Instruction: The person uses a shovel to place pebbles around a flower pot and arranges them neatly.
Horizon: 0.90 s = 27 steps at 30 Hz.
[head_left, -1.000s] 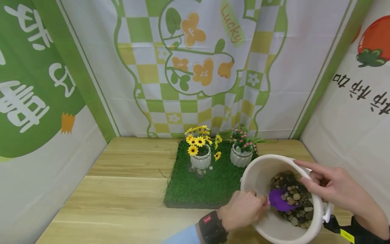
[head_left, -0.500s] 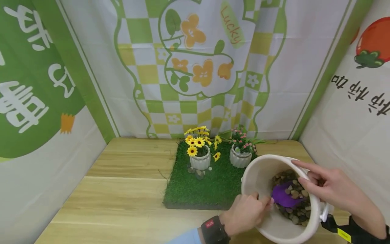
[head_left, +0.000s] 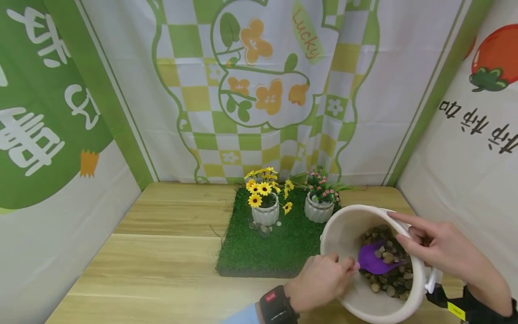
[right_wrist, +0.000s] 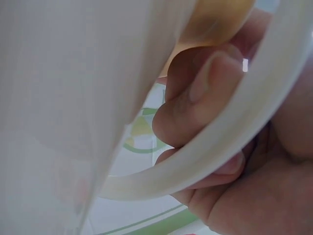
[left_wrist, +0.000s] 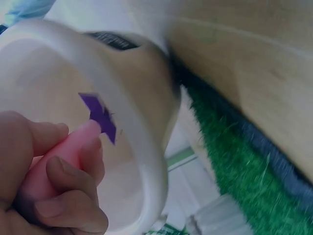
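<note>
Left hand (head_left: 321,278) clasps the scoop (head_left: 370,262), right hand (head_left: 449,249) pinches the tilted bucket (head_left: 341,234) near the worktop's right edge (head_left: 402,200); overtilting the scoop could spill pebbles (head_left: 388,258).

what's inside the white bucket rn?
The white bucket holds pebbles and a purple scoop with some pebbles on it; the left hand grips its pink handle. Pebbles hide the bucket's floor; whatever lies beneath the scoop is covered.

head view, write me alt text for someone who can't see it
A person's left grip holds a purple scoop carrying pebbles inside a white bucket, whose rim the right grip holds. Beyond it, potted yellow flowers and potted pink flowers stand on a green turf mat on a wooden table.
</note>
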### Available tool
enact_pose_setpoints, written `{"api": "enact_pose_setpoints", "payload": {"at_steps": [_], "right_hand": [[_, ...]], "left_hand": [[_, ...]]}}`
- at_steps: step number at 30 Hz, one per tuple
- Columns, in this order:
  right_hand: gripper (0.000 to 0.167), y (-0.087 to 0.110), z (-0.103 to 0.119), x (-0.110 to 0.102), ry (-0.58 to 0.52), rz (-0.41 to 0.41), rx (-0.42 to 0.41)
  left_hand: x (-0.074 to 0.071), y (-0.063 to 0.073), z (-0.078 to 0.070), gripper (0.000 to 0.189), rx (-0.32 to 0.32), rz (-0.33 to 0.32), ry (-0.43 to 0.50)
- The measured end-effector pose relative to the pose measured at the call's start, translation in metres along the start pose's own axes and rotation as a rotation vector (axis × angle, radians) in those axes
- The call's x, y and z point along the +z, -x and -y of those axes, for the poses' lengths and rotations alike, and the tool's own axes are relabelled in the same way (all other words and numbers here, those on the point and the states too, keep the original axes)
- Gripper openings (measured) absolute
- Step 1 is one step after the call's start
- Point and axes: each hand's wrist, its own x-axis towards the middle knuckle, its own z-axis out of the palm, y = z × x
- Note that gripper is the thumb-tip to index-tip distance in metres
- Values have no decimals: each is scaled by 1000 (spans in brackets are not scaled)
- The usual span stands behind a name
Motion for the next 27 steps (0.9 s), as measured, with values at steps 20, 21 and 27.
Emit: {"api": "enact_pose_setpoints", "payload": {"at_steps": [20,21,27], "right_hand": [[58,4,-7,0,-33,-3,122],[58,4,-7,-1,-33,-2,130],[58,3,-8,0,-36,4,135]], "left_hand": [[-40,13,20,21,1,-43,28],[-41,13,21,21,-1,-44,20],[-52,16,24,24,-19,-45,3]]}}
